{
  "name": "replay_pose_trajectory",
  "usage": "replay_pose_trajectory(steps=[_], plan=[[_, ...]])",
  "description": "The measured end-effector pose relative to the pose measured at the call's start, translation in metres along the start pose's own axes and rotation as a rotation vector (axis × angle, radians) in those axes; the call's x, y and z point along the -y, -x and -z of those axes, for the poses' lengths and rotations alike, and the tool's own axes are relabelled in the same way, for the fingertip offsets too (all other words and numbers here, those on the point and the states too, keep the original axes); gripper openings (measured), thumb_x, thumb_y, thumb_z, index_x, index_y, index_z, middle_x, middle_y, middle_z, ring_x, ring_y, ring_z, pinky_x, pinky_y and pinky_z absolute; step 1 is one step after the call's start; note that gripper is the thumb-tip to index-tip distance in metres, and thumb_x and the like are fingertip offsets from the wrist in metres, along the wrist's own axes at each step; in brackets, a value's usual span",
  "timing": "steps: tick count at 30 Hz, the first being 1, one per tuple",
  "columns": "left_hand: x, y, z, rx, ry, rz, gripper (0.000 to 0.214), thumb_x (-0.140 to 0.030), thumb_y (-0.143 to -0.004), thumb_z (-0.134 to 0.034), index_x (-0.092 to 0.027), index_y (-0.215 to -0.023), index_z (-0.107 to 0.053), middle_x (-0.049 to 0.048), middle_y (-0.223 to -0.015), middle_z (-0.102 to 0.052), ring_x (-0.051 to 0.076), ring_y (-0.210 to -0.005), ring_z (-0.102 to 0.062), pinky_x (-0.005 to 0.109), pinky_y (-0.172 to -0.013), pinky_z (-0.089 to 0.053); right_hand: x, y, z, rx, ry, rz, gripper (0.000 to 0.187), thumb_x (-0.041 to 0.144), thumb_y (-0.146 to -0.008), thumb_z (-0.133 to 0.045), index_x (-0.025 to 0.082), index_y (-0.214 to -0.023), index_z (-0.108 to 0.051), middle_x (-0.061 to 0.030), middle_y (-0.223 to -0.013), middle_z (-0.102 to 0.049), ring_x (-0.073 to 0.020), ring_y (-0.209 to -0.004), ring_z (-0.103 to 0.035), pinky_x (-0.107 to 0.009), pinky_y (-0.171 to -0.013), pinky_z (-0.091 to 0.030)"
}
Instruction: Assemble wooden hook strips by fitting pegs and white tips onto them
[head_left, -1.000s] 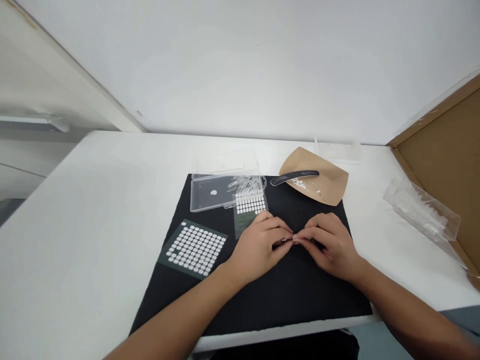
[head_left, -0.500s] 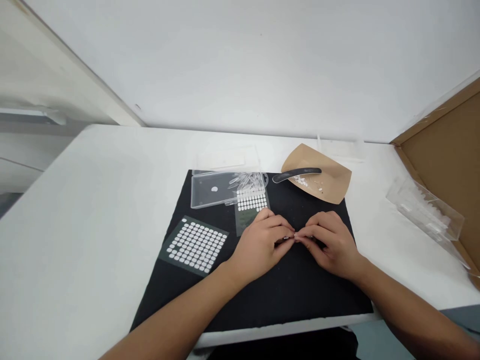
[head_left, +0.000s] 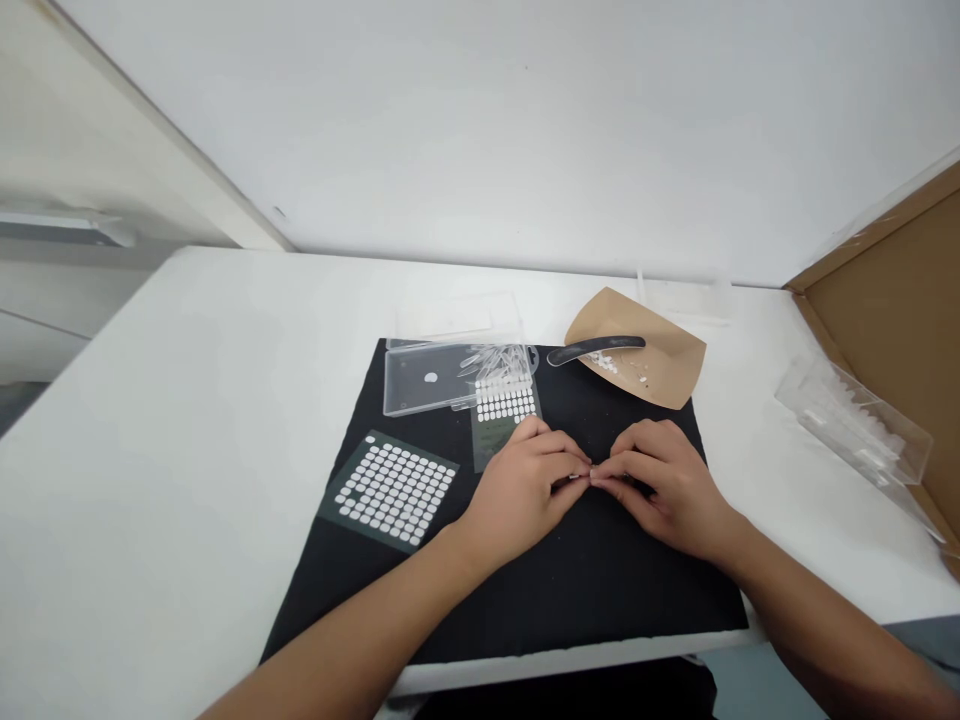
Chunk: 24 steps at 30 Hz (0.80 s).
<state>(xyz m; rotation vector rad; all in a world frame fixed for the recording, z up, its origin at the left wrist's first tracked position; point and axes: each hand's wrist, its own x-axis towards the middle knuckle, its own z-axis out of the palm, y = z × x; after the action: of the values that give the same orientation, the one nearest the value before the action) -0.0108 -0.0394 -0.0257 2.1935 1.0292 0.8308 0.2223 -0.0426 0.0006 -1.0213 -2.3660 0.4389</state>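
Observation:
My left hand and my right hand meet fingertip to fingertip above the black mat. Both are closed in a pinch, thumb against fingers. A tiny whitish sliver shows at the left fingertips, but the fingers hide most of it and I cannot make out its kind. Left of my hands lies a clear sheet of white oval stickers. A second sticker sheet lies just beyond my left hand, partly under an open clear plastic case with thin clear pointed pieces in it.
A brown paper tray with small white bits stands beyond my right hand, a curved black nail file across its edge. Clear plastic boxes sit at the right beside a cardboard box. A white wall rises behind the table.
Almost nothing differs. The fingertips stay pressed together with a very slight shift of the fingers, and the whole view has moved a little.

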Motion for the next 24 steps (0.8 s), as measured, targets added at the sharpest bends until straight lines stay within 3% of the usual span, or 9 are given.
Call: replay_pose_trajectory(steps=[10, 14, 18, 24], plan=[[0.0006, 0.0003, -0.0004, 0.011, -0.012, 0.010, 0.012, -0.017, -0.099, -0.073, -0.023, -0.094, -0.081, 0.0018, -0.102, -0.081, 0.021, -0.090, -0.059, 0.041, -0.086, -0.048, 0.0029, -0.0026, 0.0017, -0.040, 0.255, 0.157, 0.017, 0.018, -0.106, -0.066, 0.023, -0.090, -0.070, 0.0008, -0.089, -0.073, -0.0160, -0.083, -0.060, -0.038, -0.078, -0.034], [0.0001, 0.0006, -0.0007, -0.004, -0.004, 0.009, 0.011, -0.016, -0.098, -0.075, -0.023, -0.093, -0.082, 0.0017, -0.101, -0.081, 0.021, -0.089, -0.058, 0.040, -0.085, -0.048, 0.0032, -0.0021, 0.0020, -0.054, 0.243, 0.190, 0.014, 0.015, -0.105, -0.066, 0.024, -0.095, -0.072, 0.0009, -0.091, -0.074, -0.0164, -0.087, -0.062, -0.038, -0.082, -0.037], [0.0000, 0.0010, -0.0005, -0.017, -0.005, 0.004, 0.010, -0.018, -0.098, -0.075, -0.022, -0.093, -0.081, 0.0021, -0.102, -0.081, 0.022, -0.089, -0.057, 0.039, -0.084, -0.048, -0.0026, -0.0009, 0.0032, -0.031, 0.120, 0.139, 0.001, 0.024, -0.103, -0.072, 0.025, -0.103, -0.073, -0.0010, -0.094, -0.073, -0.0176, -0.089, -0.064, -0.039, -0.084, -0.039], [-0.0008, 0.0013, -0.0009, -0.020, -0.004, 0.004, 0.012, -0.020, -0.101, -0.072, -0.022, -0.093, -0.081, 0.0030, -0.101, -0.081, 0.021, -0.088, -0.056, 0.039, -0.084, -0.048, -0.0040, -0.0001, -0.0011, -0.070, 0.031, 0.031, 0.003, 0.027, -0.102, -0.072, 0.025, -0.102, -0.075, -0.0029, -0.097, -0.073, -0.0193, -0.092, -0.066, -0.040, -0.084, -0.041]])
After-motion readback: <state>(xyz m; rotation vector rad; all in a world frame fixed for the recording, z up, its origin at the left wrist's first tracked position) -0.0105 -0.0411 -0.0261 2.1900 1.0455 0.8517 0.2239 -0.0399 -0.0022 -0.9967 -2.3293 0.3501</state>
